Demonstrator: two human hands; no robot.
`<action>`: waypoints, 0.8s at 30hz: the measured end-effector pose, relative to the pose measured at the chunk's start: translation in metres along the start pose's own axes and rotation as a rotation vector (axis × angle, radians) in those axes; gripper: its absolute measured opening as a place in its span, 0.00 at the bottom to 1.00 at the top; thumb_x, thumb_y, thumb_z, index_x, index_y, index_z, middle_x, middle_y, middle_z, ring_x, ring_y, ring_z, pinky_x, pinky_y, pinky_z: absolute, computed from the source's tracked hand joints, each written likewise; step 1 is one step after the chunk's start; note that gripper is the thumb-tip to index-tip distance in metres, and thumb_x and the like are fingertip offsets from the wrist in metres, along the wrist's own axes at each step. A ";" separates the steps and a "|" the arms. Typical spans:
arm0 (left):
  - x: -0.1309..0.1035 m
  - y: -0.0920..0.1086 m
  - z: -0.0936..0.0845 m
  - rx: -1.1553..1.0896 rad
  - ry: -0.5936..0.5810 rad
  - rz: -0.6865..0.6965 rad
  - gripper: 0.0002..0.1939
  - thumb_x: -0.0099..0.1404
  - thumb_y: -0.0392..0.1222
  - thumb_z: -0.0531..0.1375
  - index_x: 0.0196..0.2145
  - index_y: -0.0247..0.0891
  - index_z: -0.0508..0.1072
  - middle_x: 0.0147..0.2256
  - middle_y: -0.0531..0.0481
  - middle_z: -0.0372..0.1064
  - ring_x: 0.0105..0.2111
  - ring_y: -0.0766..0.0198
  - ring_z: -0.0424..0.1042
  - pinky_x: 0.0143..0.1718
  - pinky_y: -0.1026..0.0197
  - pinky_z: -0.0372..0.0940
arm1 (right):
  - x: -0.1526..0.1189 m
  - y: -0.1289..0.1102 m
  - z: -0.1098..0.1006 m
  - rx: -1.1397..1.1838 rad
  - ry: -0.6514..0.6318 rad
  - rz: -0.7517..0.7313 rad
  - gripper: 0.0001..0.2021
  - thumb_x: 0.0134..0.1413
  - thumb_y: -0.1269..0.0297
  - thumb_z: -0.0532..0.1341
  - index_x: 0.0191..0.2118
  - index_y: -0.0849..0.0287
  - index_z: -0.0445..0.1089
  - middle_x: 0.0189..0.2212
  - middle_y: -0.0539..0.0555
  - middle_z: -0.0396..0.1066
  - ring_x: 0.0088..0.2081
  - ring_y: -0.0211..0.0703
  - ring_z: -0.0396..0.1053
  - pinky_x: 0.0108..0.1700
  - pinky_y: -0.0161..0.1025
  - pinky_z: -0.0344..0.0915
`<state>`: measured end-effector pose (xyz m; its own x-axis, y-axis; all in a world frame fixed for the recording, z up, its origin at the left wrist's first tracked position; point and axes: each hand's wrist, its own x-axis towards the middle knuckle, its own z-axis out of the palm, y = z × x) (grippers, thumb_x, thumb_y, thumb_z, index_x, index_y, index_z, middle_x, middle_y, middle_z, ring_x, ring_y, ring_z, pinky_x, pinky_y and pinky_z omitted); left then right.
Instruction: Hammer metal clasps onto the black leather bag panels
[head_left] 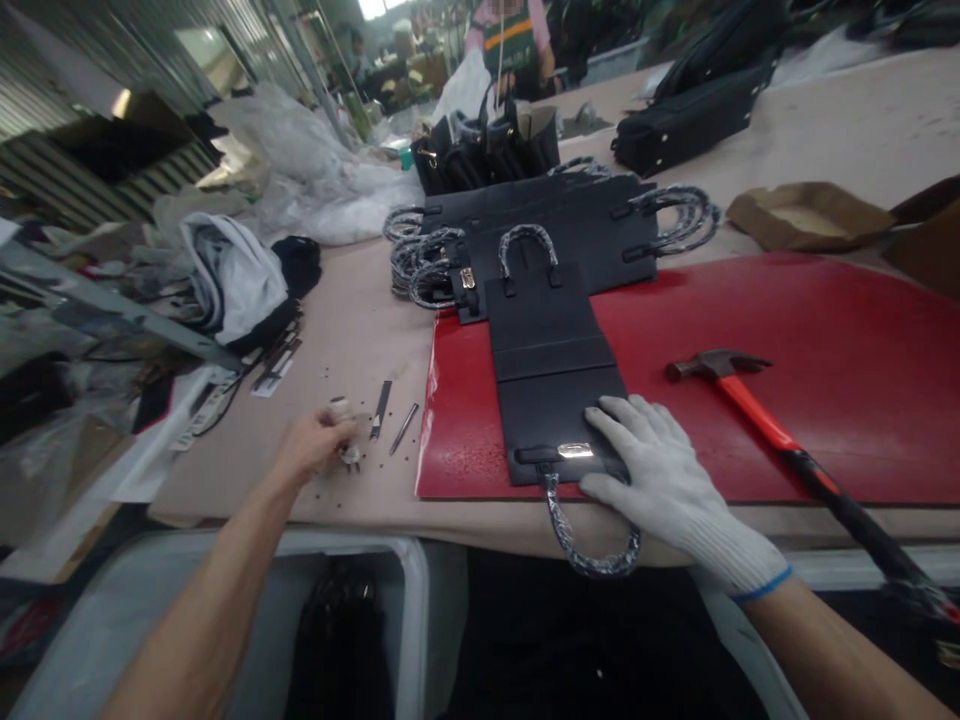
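A black leather bag panel (551, 350) lies over the left part of a red mat, with plastic-wrapped handles at both its ends. Its near end carries a shiny metal plate (576, 451) and a dark strap. My right hand (660, 470), in a white knitted glove, rests flat with fingers stretched on the panel's near right corner. Bare and closed, my left hand (324, 442) pinches a small whitish thing (340, 407) over the table, too blurred to name. Just right of it lie a dark flat blade-like tool (381, 408) and a thin metal rod (404, 428).
A hammer (757, 405) with a red-and-black handle lies on the red mat (840, 330). Behind the panel are stacked black bag pieces (555, 225) and standing black bags (487, 150). A grey bin (416, 590) sits below the table edge. A person (510, 45) is at the back.
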<state>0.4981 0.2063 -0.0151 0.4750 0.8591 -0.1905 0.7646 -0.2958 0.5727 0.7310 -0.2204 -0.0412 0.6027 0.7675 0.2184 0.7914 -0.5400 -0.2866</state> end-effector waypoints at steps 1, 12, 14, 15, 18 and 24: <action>-0.009 0.002 0.001 -0.176 0.030 0.030 0.16 0.49 0.50 0.68 0.30 0.35 0.74 0.25 0.50 0.74 0.28 0.57 0.76 0.30 0.58 0.73 | 0.000 0.000 0.000 0.001 0.005 -0.001 0.34 0.54 0.53 0.66 0.65 0.60 0.68 0.67 0.64 0.64 0.70 0.72 0.56 0.70 0.69 0.53; -0.112 0.063 0.101 -0.806 0.002 0.560 0.16 0.66 0.46 0.69 0.47 0.35 0.73 0.45 0.42 0.79 0.43 0.58 0.79 0.48 0.56 0.76 | 0.002 -0.003 -0.001 -0.041 -0.016 -0.013 0.35 0.54 0.52 0.67 0.65 0.63 0.68 0.67 0.66 0.64 0.69 0.74 0.56 0.69 0.70 0.54; -0.116 0.064 0.108 -0.765 0.011 0.586 0.16 0.67 0.45 0.68 0.48 0.35 0.73 0.46 0.42 0.78 0.45 0.57 0.79 0.50 0.55 0.76 | 0.002 -0.002 0.001 -0.039 -0.010 -0.016 0.34 0.55 0.52 0.66 0.65 0.62 0.68 0.67 0.66 0.64 0.69 0.73 0.56 0.69 0.70 0.54; -0.116 0.064 0.110 -0.749 0.020 0.590 0.16 0.67 0.44 0.68 0.49 0.35 0.72 0.47 0.42 0.78 0.46 0.56 0.79 0.50 0.54 0.76 | 0.002 -0.001 0.001 -0.037 -0.010 -0.018 0.34 0.55 0.51 0.66 0.65 0.62 0.68 0.67 0.65 0.64 0.69 0.73 0.56 0.69 0.70 0.54; -0.115 0.061 0.111 -0.696 0.021 0.585 0.16 0.66 0.42 0.68 0.49 0.36 0.73 0.48 0.41 0.77 0.50 0.54 0.78 0.53 0.52 0.76 | 0.000 0.000 0.003 -0.035 -0.007 -0.016 0.35 0.55 0.50 0.66 0.66 0.60 0.67 0.67 0.64 0.64 0.70 0.73 0.55 0.69 0.70 0.54; -0.112 0.056 0.117 -0.709 0.005 0.562 0.10 0.66 0.41 0.68 0.44 0.36 0.76 0.50 0.39 0.77 0.52 0.50 0.78 0.57 0.48 0.74 | 0.001 0.000 0.004 -0.035 -0.017 -0.018 0.35 0.56 0.50 0.65 0.67 0.58 0.65 0.68 0.63 0.63 0.70 0.73 0.54 0.70 0.70 0.53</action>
<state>0.5384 0.0449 -0.0552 0.6942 0.6680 0.2679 -0.0279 -0.3470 0.9375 0.7305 -0.2185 -0.0446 0.5869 0.7828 0.2070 0.8053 -0.5377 -0.2499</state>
